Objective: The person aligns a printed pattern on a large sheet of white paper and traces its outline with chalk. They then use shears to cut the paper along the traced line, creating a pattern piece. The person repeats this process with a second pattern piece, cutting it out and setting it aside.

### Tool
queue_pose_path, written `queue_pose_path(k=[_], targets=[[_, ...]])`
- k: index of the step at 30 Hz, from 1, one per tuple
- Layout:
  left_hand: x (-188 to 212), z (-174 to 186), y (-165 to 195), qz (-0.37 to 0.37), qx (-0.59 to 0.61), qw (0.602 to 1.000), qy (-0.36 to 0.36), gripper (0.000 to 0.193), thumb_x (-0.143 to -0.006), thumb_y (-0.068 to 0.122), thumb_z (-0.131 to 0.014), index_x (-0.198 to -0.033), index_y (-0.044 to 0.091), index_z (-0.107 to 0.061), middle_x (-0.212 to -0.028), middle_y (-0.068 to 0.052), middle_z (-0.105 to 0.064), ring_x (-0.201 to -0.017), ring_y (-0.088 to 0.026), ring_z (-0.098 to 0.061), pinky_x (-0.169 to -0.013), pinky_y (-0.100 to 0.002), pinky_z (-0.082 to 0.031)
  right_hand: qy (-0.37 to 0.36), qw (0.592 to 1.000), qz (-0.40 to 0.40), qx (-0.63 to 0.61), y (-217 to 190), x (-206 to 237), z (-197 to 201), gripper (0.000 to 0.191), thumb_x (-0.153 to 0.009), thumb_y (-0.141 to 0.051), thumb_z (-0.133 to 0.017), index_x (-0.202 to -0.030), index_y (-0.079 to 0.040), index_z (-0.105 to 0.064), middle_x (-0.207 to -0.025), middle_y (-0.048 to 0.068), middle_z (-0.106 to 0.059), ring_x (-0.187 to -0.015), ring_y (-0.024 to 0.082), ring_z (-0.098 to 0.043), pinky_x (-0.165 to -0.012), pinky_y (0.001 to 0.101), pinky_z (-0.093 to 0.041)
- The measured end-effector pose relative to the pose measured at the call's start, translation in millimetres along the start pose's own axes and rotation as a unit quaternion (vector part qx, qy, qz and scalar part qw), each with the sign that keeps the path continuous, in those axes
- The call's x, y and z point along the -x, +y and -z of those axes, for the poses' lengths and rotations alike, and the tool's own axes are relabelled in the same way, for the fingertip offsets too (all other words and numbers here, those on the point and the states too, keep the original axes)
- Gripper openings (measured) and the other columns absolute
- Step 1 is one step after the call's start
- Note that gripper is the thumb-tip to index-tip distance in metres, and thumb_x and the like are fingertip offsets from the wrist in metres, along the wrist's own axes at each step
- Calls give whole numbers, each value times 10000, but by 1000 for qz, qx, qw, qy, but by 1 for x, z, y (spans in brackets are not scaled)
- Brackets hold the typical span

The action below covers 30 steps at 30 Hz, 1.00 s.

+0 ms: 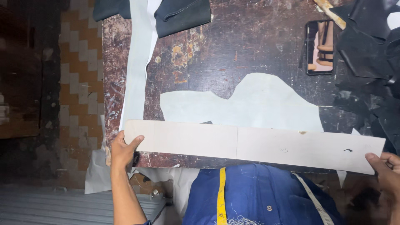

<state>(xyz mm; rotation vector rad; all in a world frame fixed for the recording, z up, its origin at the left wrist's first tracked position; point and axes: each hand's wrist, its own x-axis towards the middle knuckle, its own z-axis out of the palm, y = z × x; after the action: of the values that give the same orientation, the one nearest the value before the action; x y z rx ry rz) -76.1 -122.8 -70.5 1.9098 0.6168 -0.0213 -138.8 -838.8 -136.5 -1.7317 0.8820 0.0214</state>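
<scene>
While the head cam looks straight down, nearest in view is the person's blue garment (258,196), w/ a yellow tape measure (222,196) hanging down its front and a pale strap (314,200) running diagonally beside it.

L hand (123,151) at lower left: fingers clamped on the left end of a long cardboard strip (250,143), thumb on top, other fingers under and out of sight. R hand (385,171) at lower right edge: thumb pressed on the strip's right end, fingers curled beneath it, so also clamped on the strip. Hand partly cut off by frame.

Strip is pale, runs nearly full width of the desk (250,54), lying across its near edge, tilted slightly down to the right. Faint seam at mid-length, small dark marks near right end.

Just beyond the strip, touching or partly under it: pale cut piece of sheet material w/ curved outline (258,104), flat on the desk. Along the desk's left side, a long pale strip of same-looking material (137,66), running from far edge toward near edge.

Desk top dark, worn, stained. Far right: phone (320,46) lying face up, screen lit. Black pieces of material (366,46) heaped at right, beside phone. Far edge: dark folded fabric (183,14). Wooden stick (331,12) at top right, partly hidden.

Left of desk: tiled floor, orange and pale (79,62).
</scene>
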Motion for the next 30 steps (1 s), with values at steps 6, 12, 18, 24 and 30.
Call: queue_pose_path(k=[6,12,18,24,30], targets=[[14,4,-11,5,54,998,24,376,-818,64,-827,-1142,-40,-668,-1051,-121,-762,-922,-144,-711,-840,-278,-568,-9,997,24,72,4,8,-12,234,-1105,-179,-760,-1056,33,-674,-817,106,-658,-661,145,-536,-597,282,-425],[0,-19,-5,-20,-5,999,44,399,-840,111,-843,-1162,-31,-654,-1063,-112,-740,-903,-145,-688,-805,-280,-554,-8,989,101,105,-8,-1,-2,237,-1020,-182,-760,-950,41,-721,-834,30,-656,-753,85,-555,-674,255,-445],[-8,-32,0,-48,-64,995,55,385,-834,145,-861,-1116,-41,-677,-1027,-128,-743,-878,-159,-676,-785,-296,-538,13,995,63,81,-10,-6,-6,194,-967,-182,-759,-1012,5,-729,-855,11,-681,-735,69,-586,-664,220,-455],[-13,-24,9,-41,-173,981,71,398,-788,194,-895,-1042,-43,-699,-936,-157,-747,-793,-191,-685,-740,-336,-547,27,976,128,173,-5,3,-13,216,-1027,-185,-763,-1050,27,-727,-727,-11,-635,-636,47,-512,-555,219,-385],[-13,-24,11,-30,-66,997,41,349,-805,119,-859,-1057,-42,-679,-954,-133,-759,-808,-157,-693,-740,-305,-558,27,984,35,171,0,-3,-10,260,-1069,-237,-749,-1076,22,-727,-625,45,-558,-474,97,-413,-401,277,-279]])
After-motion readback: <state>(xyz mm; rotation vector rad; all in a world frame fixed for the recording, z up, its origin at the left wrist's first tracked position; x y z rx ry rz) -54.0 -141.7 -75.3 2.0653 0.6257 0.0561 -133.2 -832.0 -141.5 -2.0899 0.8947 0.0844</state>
